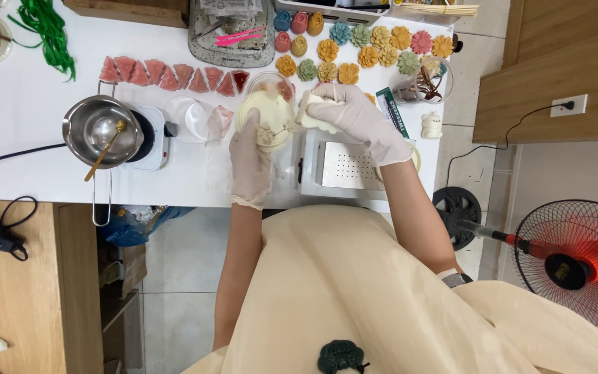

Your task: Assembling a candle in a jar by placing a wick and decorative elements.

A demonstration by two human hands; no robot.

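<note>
Both my hands wear thin pale gloves. My left hand (pixel 250 156) rests at the near rim of a round bowl of cream-coloured wax (pixel 266 111) and pinches a small metal tool over it. My right hand (pixel 354 118) is closed around a white moulded block (pixel 311 112) held just right of the bowl. Both hands hover over a white table (pixel 29 131), above a white perforated scale-like device (pixel 347 166).
Rows of coloured flower-shaped pieces (pixel 368 52) and pink triangular pieces (pixel 167 75) lie at the far side. A steel pot with a gold spoon (pixel 102 131) sits on a small hotplate at left. A glass jar (pixel 427 79), a grey tray (pixel 233 38), a floor fan (pixel 576 260).
</note>
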